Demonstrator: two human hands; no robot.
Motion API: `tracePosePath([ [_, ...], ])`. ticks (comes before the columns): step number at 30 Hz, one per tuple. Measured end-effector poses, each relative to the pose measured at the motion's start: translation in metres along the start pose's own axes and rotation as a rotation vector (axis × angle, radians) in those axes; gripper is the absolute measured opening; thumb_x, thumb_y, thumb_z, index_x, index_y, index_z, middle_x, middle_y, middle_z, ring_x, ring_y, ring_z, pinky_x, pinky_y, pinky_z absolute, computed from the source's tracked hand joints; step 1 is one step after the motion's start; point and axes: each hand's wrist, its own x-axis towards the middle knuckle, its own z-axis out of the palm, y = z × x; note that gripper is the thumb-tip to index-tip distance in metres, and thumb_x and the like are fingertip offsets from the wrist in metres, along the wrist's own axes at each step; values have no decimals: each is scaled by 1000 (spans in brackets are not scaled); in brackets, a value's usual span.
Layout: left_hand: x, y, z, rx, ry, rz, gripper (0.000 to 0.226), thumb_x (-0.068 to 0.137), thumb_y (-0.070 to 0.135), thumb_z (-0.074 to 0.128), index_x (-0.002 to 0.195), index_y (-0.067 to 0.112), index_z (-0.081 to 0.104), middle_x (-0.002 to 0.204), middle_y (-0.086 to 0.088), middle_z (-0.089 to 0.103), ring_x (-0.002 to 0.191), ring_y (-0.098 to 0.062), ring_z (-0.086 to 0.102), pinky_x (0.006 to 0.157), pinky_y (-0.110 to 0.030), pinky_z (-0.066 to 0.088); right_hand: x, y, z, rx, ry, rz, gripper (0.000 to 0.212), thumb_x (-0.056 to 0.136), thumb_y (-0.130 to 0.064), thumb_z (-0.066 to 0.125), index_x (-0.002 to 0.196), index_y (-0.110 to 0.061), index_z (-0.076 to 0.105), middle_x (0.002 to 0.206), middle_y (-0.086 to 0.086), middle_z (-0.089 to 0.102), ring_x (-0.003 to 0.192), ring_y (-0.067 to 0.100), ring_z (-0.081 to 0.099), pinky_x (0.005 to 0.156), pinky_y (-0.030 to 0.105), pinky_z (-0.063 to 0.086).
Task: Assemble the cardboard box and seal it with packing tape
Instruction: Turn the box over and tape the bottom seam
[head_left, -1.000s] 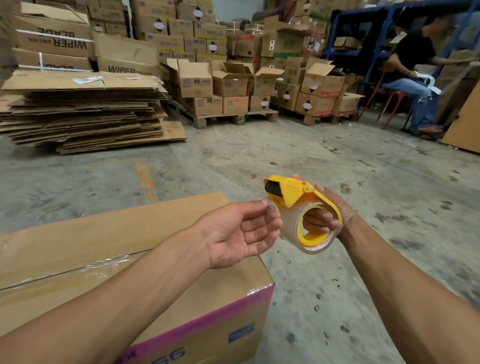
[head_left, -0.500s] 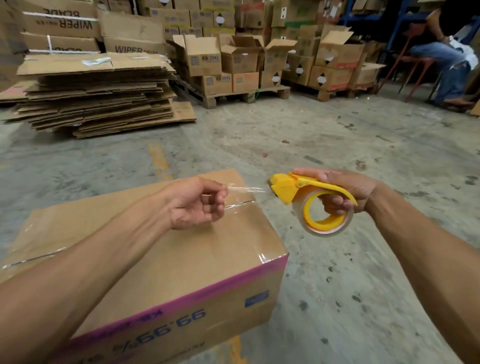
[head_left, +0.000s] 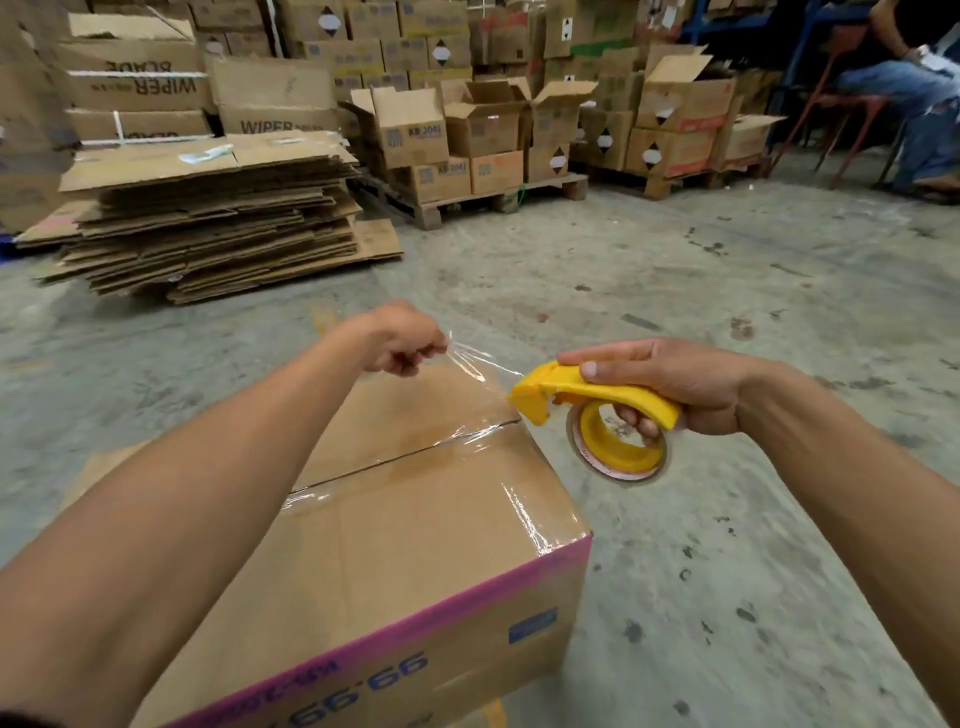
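A closed brown cardboard box (head_left: 415, 525) with a pink stripe stands on the floor below my arms, with clear tape along its top seam and right edge. My right hand (head_left: 670, 379) grips a yellow tape dispenser (head_left: 587, 400) with a roll of clear tape (head_left: 618, 452), held just past the box's far right corner. My left hand (head_left: 400, 338) pinches the free end of a clear tape strip (head_left: 475, 361) that stretches from the dispenser's mouth, above the box's far edge.
A tall pile of flattened cardboard (head_left: 208, 218) lies on the concrete floor at far left. Pallets with open and stacked cartons (head_left: 467, 135) line the back. A person sits on a red chair (head_left: 852, 109) at the far right.
The tape strip between my hands has grown longer as my left hand pulled away to the far side. The view has dropped closer over the box.
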Motion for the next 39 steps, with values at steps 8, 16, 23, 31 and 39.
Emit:
tracePosePath([
  [8,57,16,14,346,3,144,12,95,21,58,97,12,65,79,-3,52,79,-22,46,57,-25,39,27,-5,52,175,229,-49,37,90,-12,67,126,-11,61,57,12,65,35,19,57,38,25,52],
  [16,95,-11,19,210,14,154,8,92,23,64,91,15,66,87,-6,55,76,-17,48,59,-26,42,48,-8,74,201,289,-39,40,91,-13,66,129,-13,57,86,21,63,39,24,58,41,24,48],
  [23,105,-21,23,194,9,181,12,89,24,67,96,14,70,80,-3,56,72,-15,47,57,-24,38,51,-5,71,212,287,-14,38,92,-15,66,129,-15,57,65,15,65,37,24,58,40,24,49],
  [31,111,-41,26,185,98,233,38,85,35,71,118,16,64,97,-4,62,90,-19,57,67,-23,43,53,-5,70,208,299,-4,40,91,-15,67,130,-14,56,67,18,65,37,25,58,41,26,50],
  [39,93,-35,15,-135,244,326,37,102,31,41,131,12,54,115,-12,66,102,-21,66,98,-39,49,51,-8,71,185,289,13,42,92,-13,65,133,-11,53,67,18,64,34,22,57,38,25,49],
])
